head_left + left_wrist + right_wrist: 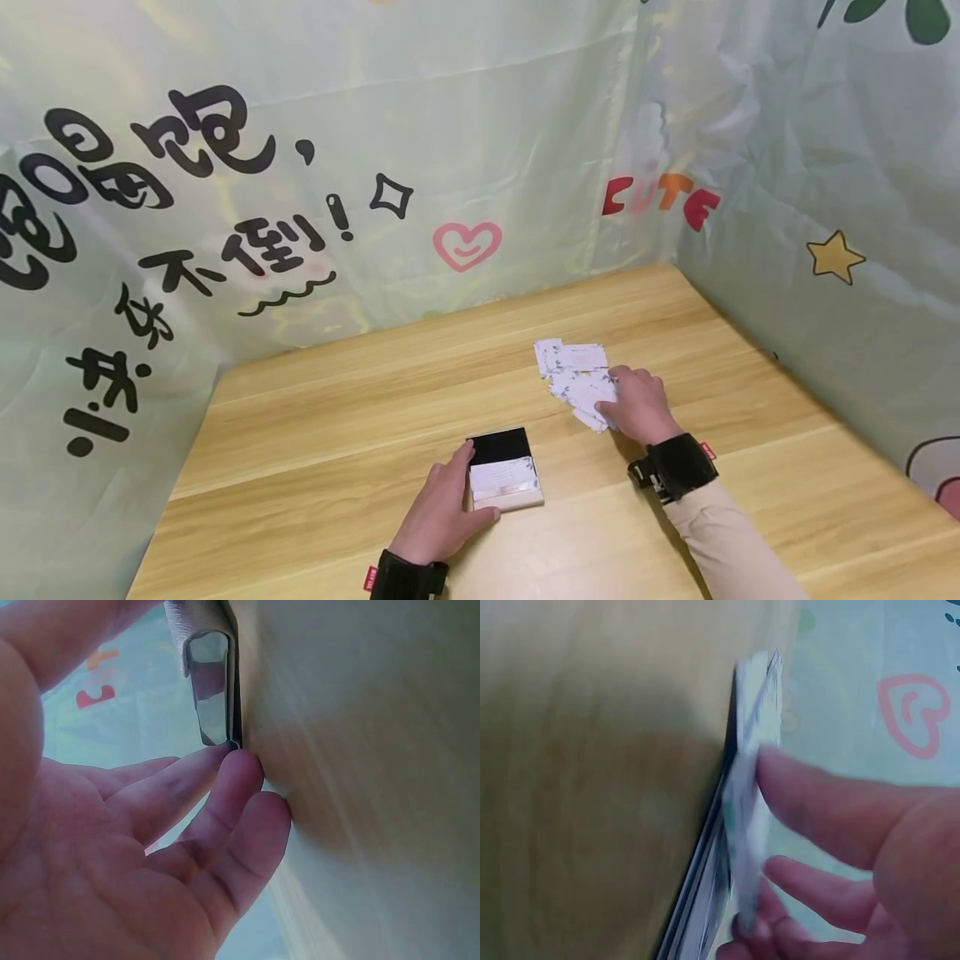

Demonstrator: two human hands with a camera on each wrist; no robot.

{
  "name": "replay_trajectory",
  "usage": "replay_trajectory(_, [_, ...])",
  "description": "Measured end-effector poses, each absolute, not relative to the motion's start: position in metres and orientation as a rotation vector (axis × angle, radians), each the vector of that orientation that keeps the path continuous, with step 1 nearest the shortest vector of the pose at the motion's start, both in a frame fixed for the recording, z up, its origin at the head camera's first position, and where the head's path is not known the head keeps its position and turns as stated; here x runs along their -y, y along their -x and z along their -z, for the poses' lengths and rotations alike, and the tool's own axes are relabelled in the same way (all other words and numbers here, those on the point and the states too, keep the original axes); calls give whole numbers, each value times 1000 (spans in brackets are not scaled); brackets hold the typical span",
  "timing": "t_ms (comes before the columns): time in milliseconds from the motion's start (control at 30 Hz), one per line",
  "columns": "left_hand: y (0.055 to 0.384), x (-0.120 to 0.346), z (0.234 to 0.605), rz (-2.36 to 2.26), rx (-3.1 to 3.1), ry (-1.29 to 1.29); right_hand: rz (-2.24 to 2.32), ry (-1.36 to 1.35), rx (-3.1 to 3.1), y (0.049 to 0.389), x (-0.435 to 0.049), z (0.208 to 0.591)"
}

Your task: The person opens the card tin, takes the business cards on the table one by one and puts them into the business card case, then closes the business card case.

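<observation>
On the wooden table lies a flat card case (pixel 508 502) with a black interior, a shiny metal edge and a pale lower part. A white printed card (pixel 501 476) sits in its lower half. My left hand (pixel 444 510) holds the case from the left, thumb at the near edge and fingers along the left side; the left wrist view shows fingertips touching the metal edge. Farther right, several white cards (pixel 572 358) with grey floral print lie overlapping. At their right edge my right hand (pixel 639 406) pinches a card (pixel 748 825), tilted off the others and blurred in the right wrist view.
The wooden tabletop (pixel 337 442) meets a printed fabric wall (pixel 517 158) at the back and another fabric wall (pixel 810 333) on the right. A black wrist camera band (pixel 678 468) is strapped on the right wrist, over a beige sleeve (pixel 727 533).
</observation>
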State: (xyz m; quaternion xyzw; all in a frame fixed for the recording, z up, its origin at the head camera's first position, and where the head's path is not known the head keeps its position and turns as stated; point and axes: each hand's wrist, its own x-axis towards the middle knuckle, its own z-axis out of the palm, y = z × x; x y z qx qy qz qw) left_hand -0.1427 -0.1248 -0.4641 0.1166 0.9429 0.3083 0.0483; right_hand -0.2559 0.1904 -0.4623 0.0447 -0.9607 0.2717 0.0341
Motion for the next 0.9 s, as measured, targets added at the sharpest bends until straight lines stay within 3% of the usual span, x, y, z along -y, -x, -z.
replay_trajectory(467, [143,125,465,-953,-2873,-354,-1025,2,2832,258,-192,457])
replay_trajectory(900, [142,125,465,-945,-2880,-366,-1083,-260,2833,254,-185,463])
